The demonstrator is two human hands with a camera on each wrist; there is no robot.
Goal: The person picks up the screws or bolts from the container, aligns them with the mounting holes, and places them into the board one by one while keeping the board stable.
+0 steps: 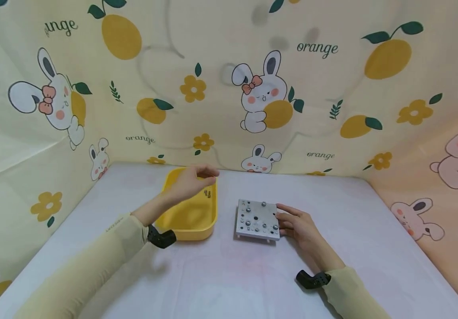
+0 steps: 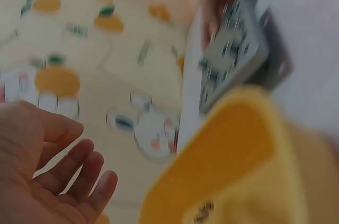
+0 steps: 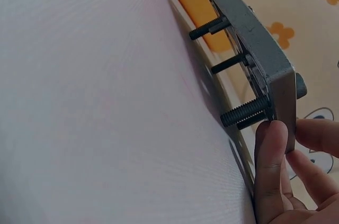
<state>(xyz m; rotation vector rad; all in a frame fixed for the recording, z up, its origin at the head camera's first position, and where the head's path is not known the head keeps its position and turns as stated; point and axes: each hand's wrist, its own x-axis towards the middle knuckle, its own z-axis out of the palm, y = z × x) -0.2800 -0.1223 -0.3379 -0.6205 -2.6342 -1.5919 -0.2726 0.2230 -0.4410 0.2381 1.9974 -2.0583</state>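
Observation:
A silver metal plate [image 1: 265, 214] with holes and several bolts set in its top lies right of centre in the head view. My right hand [image 1: 301, 228] grips its right edge; in the right wrist view the thumb [image 3: 271, 152] lies against the underside, with fingers at the opposite side. Threaded bolt shanks [image 3: 244, 110] stick out below the plate. Above the far part of a yellow bin [image 1: 195, 235] hovers my left hand [image 1: 191, 182], fingers loosely bent. The left wrist view shows nothing between those fingers [image 2: 91, 168]. A few small screws [image 1: 207, 193] lie in the bin.
A white cloth [image 1: 221, 279] covers the table. Printed fabric [image 1: 213, 110] with rabbits and oranges hangs behind it and along both sides. The bin stands left of the plate, with a strip of cloth between them.

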